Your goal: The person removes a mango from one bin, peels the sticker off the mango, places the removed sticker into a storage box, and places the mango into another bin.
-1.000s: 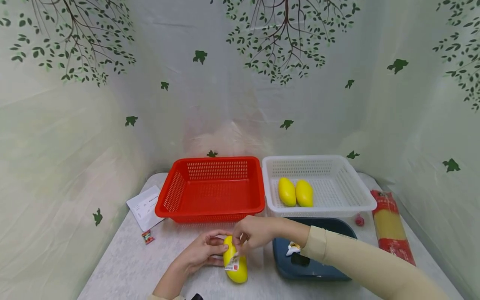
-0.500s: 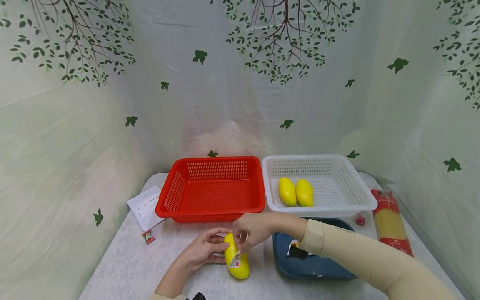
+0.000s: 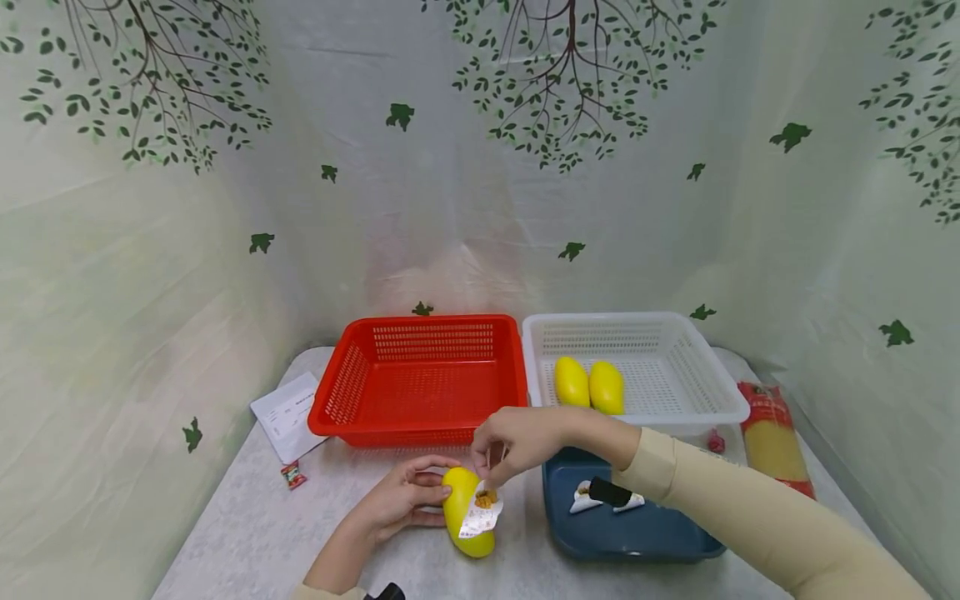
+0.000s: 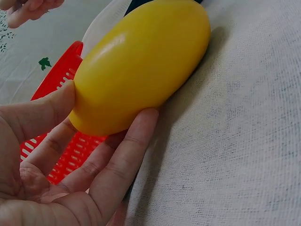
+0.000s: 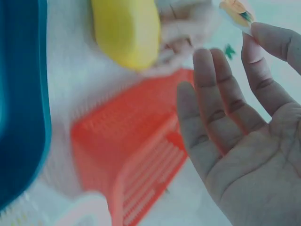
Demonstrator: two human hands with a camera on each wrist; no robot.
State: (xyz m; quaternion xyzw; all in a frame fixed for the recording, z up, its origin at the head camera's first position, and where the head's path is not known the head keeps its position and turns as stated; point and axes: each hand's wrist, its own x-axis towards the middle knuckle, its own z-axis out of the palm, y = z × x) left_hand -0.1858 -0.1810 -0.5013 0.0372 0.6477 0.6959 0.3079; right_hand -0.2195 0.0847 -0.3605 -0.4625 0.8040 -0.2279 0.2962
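A yellow mango (image 3: 456, 508) lies on the table, held at its left side by my left hand (image 3: 401, 500). The left wrist view shows the thumb on one side of the mango (image 4: 141, 66) and fingertips on the other. My right hand (image 3: 517, 442) is above it, pinching a white sticker (image 3: 477, 518) with an orange-brown food picture by one edge. The sticker overlaps the mango in the head view. In the right wrist view, the sticker (image 5: 236, 11) is between thumb and index finger, apart from the mango (image 5: 127, 33), the other fingers extended.
Behind the hands stand a red basket (image 3: 427, 437) and a white basket (image 3: 697, 417) with two mangoes. A dark blue tray (image 3: 600, 542) under the right forearm holds two white stickers. Pasta-like packet (image 3: 776, 442), white paper (image 3: 288, 417) and small red packet (image 3: 293, 476) lie at the sides.
The sticker has come away from the mango's surface and turned, showing its picture. My right hand has risen and shifted slightly right. The left hand still holds the mango.
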